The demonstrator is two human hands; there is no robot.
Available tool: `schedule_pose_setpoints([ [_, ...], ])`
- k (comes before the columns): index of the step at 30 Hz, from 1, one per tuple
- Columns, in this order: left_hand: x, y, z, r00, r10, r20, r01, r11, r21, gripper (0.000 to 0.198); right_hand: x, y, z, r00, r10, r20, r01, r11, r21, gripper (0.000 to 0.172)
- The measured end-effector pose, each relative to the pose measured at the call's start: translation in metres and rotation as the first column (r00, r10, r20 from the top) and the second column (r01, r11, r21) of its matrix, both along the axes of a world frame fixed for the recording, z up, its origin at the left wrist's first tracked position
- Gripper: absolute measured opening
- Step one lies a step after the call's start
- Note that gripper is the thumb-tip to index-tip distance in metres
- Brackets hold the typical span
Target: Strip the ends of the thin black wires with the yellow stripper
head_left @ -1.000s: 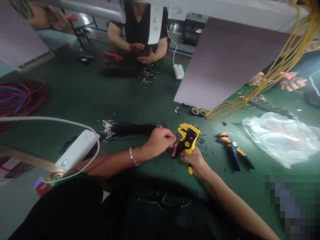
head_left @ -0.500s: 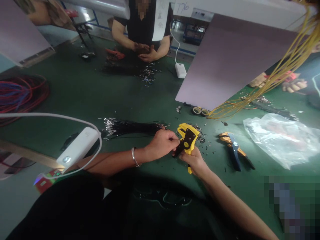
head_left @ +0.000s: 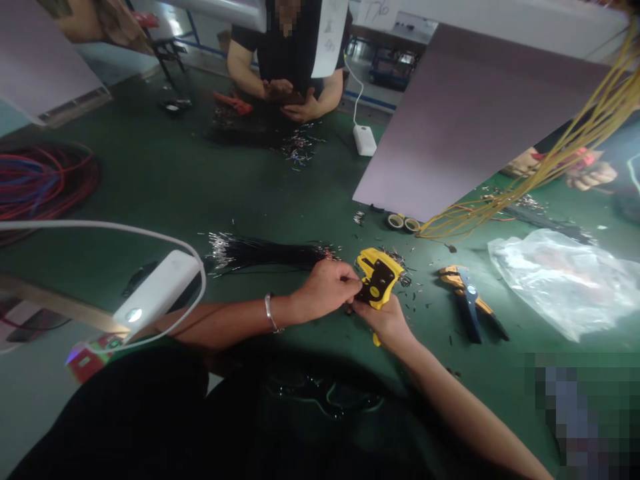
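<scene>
Holding a yellow wire stripper (head_left: pixel 380 277) tight in the right grip (head_left: pixel 385 321), long side pointing back at the chest (head_left: pixel 310 413), and pinching something hidden against it with the left grip (head_left: pixel 325 290), closer to the black wires (head_left: pixel 265 254).

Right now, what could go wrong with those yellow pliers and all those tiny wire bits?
The left hand is right against the yellow wire stripper in the right hand, so fingers might get pinched. The tiny wire bits scattered nearby could poke skin or get into the tool. The white cable from the white box loops close to the left arm, so it might snag and get tugged.
</scene>
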State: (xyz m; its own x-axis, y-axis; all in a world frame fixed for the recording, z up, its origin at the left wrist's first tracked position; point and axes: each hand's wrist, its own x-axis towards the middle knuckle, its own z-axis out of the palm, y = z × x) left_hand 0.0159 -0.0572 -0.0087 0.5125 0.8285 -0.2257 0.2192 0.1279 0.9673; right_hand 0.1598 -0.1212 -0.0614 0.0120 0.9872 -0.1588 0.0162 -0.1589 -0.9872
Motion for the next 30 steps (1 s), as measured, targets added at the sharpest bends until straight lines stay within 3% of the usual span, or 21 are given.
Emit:
schedule_pose_setpoints([
  [11,0.0011,-0.0021,0.0066,1.0,0.005,-0.013,-0.006,0.997,-0.08,0.021,-0.0005,-0.0009,-0.0035,0.998,-0.041,0.036,0.042,0.999,-0.029,0.018],
  [30,0.0012,-0.0033,0.0102,1.0,0.003,0.001,-0.003,0.99,-0.14,0.019,-0.0054,-0.0011,-0.0034,0.995,-0.079,0.059,0.074,0.994,0.082,0.014],
])
